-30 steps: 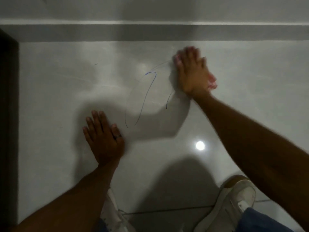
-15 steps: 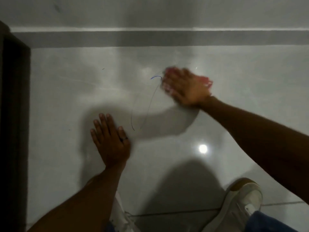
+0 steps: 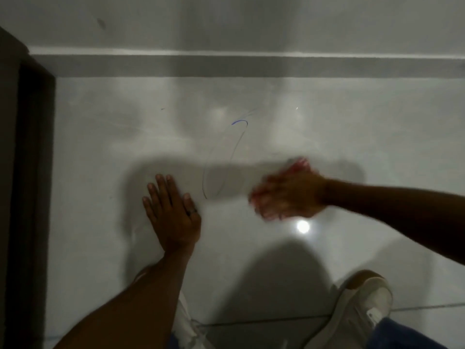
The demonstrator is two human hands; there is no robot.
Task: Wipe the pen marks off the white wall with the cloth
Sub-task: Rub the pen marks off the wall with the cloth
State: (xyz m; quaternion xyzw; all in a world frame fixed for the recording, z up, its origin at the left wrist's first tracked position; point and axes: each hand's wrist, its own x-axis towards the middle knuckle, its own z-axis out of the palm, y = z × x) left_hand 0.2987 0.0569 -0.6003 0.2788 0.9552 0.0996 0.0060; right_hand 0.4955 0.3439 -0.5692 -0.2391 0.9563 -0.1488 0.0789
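A glossy white surface (image 3: 100, 152) fills the view. On it runs a thin pen mark (image 3: 232, 152), a bright blue hook at the top and a faint grey loop below. My right hand (image 3: 292, 192) is motion-blurred to the right of the loop's lower end, pressing a reddish-pink cloth (image 3: 298, 165) whose edges show around the fingers. My left hand (image 3: 173, 212) lies flat on the surface with its fingers spread, just left of the loop's bottom, a ring on one finger.
A dark door frame (image 3: 27, 172) borders the left side. A grey band (image 3: 251, 66) crosses the top. A bright light reflection (image 3: 302, 226) sits below my right hand. White shoes (image 3: 362, 306) and a floor seam show at the bottom.
My right hand with the cloth swept down and to the right from near the top of the marks. The short stroke on the right is gone. My left hand stayed planted.
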